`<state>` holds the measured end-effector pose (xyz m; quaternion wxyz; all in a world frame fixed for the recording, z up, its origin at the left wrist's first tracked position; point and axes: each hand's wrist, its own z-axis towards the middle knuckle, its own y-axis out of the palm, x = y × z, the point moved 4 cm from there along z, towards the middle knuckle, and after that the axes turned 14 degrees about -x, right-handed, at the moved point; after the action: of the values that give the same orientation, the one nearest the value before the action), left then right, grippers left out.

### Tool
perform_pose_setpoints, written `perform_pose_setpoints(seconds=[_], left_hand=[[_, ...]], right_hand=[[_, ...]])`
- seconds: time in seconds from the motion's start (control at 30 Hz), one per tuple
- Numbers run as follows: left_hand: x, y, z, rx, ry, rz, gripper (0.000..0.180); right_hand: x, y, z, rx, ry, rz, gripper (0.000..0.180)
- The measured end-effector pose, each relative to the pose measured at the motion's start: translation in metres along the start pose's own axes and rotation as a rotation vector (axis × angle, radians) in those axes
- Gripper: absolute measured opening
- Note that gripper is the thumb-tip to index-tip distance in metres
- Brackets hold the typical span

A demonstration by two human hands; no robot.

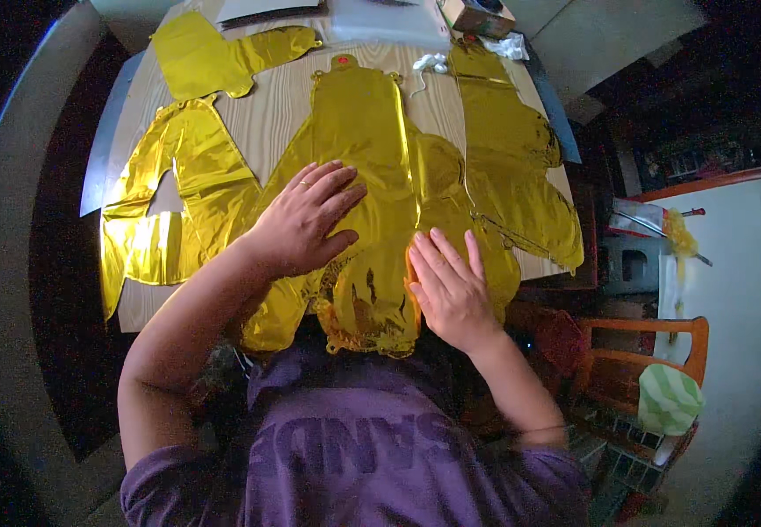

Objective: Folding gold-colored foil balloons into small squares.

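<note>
A flat, uninflated gold foil balloon (358, 114) lies on the table in front of me, its lower end hanging toward my lap. My left hand (308, 215) rests on its middle, palm down with the fingers stretched out. Lower on the same foil, my right hand (452, 285) lies flat near a long fold, fingers extended. To the left spreads an A-shaped gold foil balloon (205, 162); another gold foil balloon (189, 60) sits at the far left. On the right is a further gold foil balloon (499, 123), partly overlapping. Neither hand grips anything.
The wood-grain table (277, 70) carries a clear plastic sheet (385, 25), a small cardboard box (477, 16), crumpled white plastic (509, 46) and a white string bundle (431, 63) at the back. A wooden chair (644, 327) stands on the floor to the right.
</note>
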<state>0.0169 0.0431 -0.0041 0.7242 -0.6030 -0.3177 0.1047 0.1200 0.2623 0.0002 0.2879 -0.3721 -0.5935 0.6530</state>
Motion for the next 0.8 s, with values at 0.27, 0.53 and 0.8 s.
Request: perform_pose_setpoints(seconds=[0.27, 0.53, 0.8], left_hand=[[0.0, -0.002, 0.001, 0.02, 0.03, -0.004, 0.064], [-0.001, -0.005, 0.003, -0.031, 0.014, -0.003, 0.066], [0.006, -0.004, 0.009, -0.033, -0.006, 0.019, 0.068]], right_hand=[[0.005, -0.001, 0.0, -0.012, 0.008, 0.023, 0.047], [0.009, -0.001, 0.0, -0.045, 0.037, 0.113, 0.049], [0.018, -0.002, 0.002, 0.053, -0.022, 0.204, 0.052]])
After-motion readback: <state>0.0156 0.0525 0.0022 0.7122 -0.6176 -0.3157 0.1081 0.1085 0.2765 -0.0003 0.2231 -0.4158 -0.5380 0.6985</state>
